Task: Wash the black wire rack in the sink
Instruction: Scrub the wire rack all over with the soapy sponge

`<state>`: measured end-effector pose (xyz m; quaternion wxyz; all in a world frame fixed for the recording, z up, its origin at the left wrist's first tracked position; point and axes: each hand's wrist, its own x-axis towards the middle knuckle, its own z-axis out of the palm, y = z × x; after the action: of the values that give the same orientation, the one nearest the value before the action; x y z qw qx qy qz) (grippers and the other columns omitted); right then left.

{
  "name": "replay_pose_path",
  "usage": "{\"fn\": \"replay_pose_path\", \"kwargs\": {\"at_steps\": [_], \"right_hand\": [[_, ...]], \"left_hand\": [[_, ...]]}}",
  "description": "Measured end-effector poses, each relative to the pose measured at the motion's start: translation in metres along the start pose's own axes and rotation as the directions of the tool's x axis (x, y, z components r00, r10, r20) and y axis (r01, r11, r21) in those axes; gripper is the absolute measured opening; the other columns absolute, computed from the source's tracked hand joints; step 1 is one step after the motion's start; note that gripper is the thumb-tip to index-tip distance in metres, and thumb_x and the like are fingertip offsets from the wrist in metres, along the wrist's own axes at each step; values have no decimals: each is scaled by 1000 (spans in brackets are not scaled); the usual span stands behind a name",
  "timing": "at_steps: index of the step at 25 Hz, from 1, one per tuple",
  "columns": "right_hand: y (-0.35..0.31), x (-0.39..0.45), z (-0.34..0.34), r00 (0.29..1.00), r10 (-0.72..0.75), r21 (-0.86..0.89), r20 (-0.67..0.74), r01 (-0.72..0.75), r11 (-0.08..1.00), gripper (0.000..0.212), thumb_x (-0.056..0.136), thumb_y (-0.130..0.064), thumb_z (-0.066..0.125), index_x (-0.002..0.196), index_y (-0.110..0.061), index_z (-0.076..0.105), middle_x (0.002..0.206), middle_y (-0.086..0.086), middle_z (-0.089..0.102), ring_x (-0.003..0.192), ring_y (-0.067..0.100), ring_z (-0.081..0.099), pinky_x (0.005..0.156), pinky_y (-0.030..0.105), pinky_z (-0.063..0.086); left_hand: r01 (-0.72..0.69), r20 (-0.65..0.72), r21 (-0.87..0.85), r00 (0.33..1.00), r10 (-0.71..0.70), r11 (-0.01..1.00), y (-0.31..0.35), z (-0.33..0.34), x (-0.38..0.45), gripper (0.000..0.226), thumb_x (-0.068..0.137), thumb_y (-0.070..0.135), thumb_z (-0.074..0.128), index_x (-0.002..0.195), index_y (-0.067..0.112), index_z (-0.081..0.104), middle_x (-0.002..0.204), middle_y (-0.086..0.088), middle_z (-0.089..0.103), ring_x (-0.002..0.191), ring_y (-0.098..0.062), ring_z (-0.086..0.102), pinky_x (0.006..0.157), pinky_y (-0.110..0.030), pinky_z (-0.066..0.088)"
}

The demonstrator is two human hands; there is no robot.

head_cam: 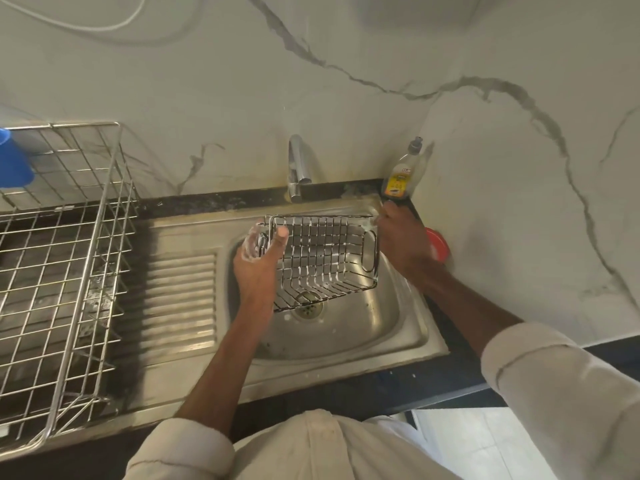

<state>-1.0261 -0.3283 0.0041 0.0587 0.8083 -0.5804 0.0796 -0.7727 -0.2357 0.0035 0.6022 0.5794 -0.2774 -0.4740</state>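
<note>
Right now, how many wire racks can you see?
2. The black wire rack is held over the sink by the left hand and right hand. The big silver rack sits left, on the counter.

Blue cup (14, 161) cut off; red lid (438, 242) half-hidden.

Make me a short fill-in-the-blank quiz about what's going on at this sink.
1. Both hands hold the black rack over the ____ of the sink.
2. The soap bottle stands to the ____ of the tap.
3. The left hand is covered in white ____.
4. The right hand grips the rack's ____ end.

Missing words: basin; right; foam; right
</note>
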Motion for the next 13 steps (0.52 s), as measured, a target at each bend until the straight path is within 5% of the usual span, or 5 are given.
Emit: {"fn": "replay_pose_path", "kwargs": {"at_steps": [5,10,13], "right_hand": [[-21,-47,19,919,-6,-23,395,17,1000,19,84,-4,66,99,-15,69,105,5,68,95,28,70,75,40,59],[-31,-1,-2,975,192,-148,111,-175,973,13,99,-12,58,104,-13,69,102,4,69,72,19,63,56,30,42],[-36,4,-2,972,163,-229,169,-122,966,18,99,-12,56,110,-15,69,104,4,71,87,23,70,60,33,47]], "left_hand": [[-13,-23,-40,1000,12,999,4,1,1,120,54,86,82,155,28,52,164,-2,47,148,-22,48,124,-54,35],[21,-18,-80,1000,-22,997,1,4,-3,115,58,81,83,153,25,54,162,-2,50,137,-16,56,122,-60,37],[62,-3,-107,998,-63,992,5,2,-3,118,59,82,81,155,23,50,161,-5,51,137,-24,58,117,-64,41]]}}
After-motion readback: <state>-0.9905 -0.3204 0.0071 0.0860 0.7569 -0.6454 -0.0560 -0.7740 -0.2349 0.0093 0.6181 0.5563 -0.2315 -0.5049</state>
